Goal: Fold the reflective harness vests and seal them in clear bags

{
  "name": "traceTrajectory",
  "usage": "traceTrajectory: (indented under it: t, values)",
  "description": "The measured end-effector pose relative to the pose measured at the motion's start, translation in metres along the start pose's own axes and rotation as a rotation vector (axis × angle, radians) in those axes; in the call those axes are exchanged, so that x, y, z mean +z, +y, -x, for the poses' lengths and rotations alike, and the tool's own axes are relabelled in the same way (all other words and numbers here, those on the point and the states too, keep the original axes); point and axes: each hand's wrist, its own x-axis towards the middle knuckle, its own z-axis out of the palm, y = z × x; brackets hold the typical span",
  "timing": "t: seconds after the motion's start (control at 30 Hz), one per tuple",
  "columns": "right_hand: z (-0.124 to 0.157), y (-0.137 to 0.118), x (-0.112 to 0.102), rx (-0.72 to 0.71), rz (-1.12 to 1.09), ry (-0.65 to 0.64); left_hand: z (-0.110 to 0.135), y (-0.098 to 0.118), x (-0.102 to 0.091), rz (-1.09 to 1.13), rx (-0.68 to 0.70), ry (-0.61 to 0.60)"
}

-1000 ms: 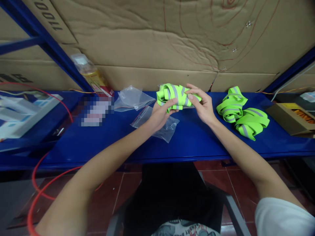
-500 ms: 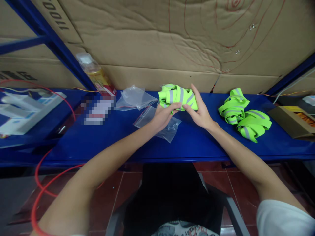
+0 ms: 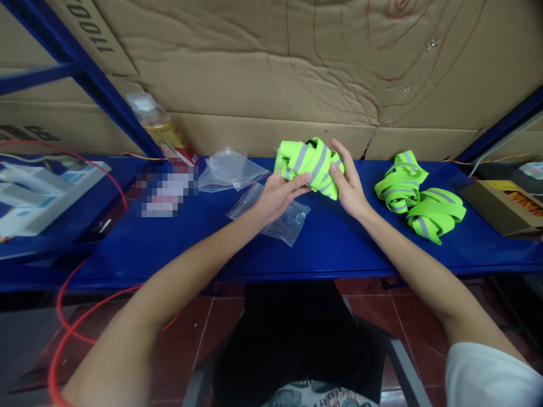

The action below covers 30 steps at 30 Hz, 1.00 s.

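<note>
Between my two hands, above the blue table (image 3: 339, 249), is a bundled neon-green reflective strap (image 3: 311, 161) with grey stripes. My left hand (image 3: 282, 192) grips its lower left side, thumb lying across the front. On the right end, my right hand (image 3: 347, 183) holds it with the thumb pressed on the front and a finger reaching up behind. A clear zip bag (image 3: 286, 223) lies under my left wrist, partly covered by it. Another clear plastic bag (image 3: 231, 169) rests farther left. Two more green strap bundles, one behind (image 3: 401, 183) and one nearer (image 3: 436, 215), touch each other at right.
A bottle with a yellow and red label (image 3: 163, 133) stands at the back left, by a blurred-out pale item (image 3: 167, 192). An open cardboard box (image 3: 504, 206) sits far right. Cardboard (image 3: 254, 79) walls the back. A red hose (image 3: 63, 316) loops at left.
The strap bundle has been turned and tilted in my hands, its right end now lower. My left fingers have spread beneath it, and my right thumb has shifted up and right.
</note>
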Motion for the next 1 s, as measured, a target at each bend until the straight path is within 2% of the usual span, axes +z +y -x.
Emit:
traceTrajectory:
  t: [0.1, 0.2, 0.37, 0.5, 0.6, 0.7, 0.8, 0.93, 1.0]
  values:
    - [-0.005, 0.002, -0.007, 0.181, -0.231, -0.128, -0.001, 0.002, -0.002, -0.036, -0.009, -0.044]
    - [-0.005, 0.0, -0.012, 0.314, -0.38, -0.251, -0.003, 0.0, -0.004, -0.027, 0.002, -0.014]
    - [-0.003, -0.001, -0.013, 0.316, -0.427, -0.271, -0.007, -0.002, -0.007, -0.023, 0.018, 0.064]
    - [-0.003, 0.002, -0.01, 0.318, -0.352, -0.257, -0.007, -0.004, -0.006, -0.076, 0.02, 0.015]
    - [-0.003, 0.004, -0.007, 0.276, -0.308, -0.19, -0.008, -0.011, -0.008, -0.17, 0.059, 0.002]
    - [-0.004, 0.005, -0.005, 0.265, -0.288, -0.129, -0.009, -0.017, -0.013, -0.351, 0.106, 0.022]
    - [-0.004, 0.005, -0.003, 0.282, -0.289, -0.101, -0.009, -0.013, -0.016, -0.594, 0.151, 0.041]
    - [-0.004, 0.005, -0.002, 0.287, -0.293, -0.031, -0.009, 0.014, -0.021, -1.057, 0.309, 0.037]
    - [-0.005, 0.005, -0.003, 0.313, -0.291, 0.005, -0.011, 0.035, -0.03, -1.291, 0.278, 0.046]
